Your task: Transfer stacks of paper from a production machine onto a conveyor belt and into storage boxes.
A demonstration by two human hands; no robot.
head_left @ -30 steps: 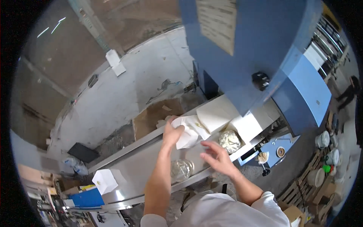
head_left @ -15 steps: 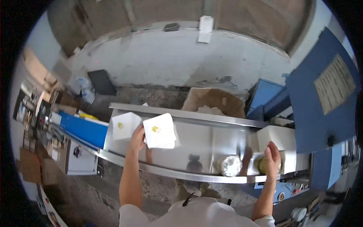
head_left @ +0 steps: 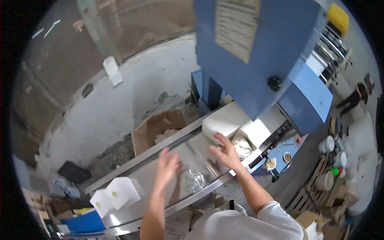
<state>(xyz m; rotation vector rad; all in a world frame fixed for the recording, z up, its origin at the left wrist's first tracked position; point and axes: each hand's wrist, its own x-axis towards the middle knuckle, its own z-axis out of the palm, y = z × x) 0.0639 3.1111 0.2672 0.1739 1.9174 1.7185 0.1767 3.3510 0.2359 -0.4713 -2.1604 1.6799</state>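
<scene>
Over the metal conveyor-like trough (head_left: 152, 176) my left hand (head_left: 165, 167) hangs with its fingers apart, a little blurred, with nothing in it. My right hand (head_left: 227, 154), also open and empty, is beside a long white stack of paper-like sheets (head_left: 222, 123) at the blue machine's outlet. Between my hands and nearer me sits a round, shiny silvery object (head_left: 193, 181). Another crinkled silvery one (head_left: 241, 147) lies just right of my right hand, against a white block (head_left: 256, 134). At the trough's left end rest white square pieces with a small yellow print (head_left: 125, 192).
A tall blue machine (head_left: 256, 80) with a posted sheet rises at the right. Behind the trough stands a cardboard box (head_left: 154, 130) holding white scraps. A blue panel (head_left: 86, 222) lies at the lower left. Far right, a person (head_left: 358, 95) stands near buckets and pallets.
The view has turned right. My left hand has let go of the white printed pieces, now beside the others, and moved right. My right hand has come off the silvery object near the machine.
</scene>
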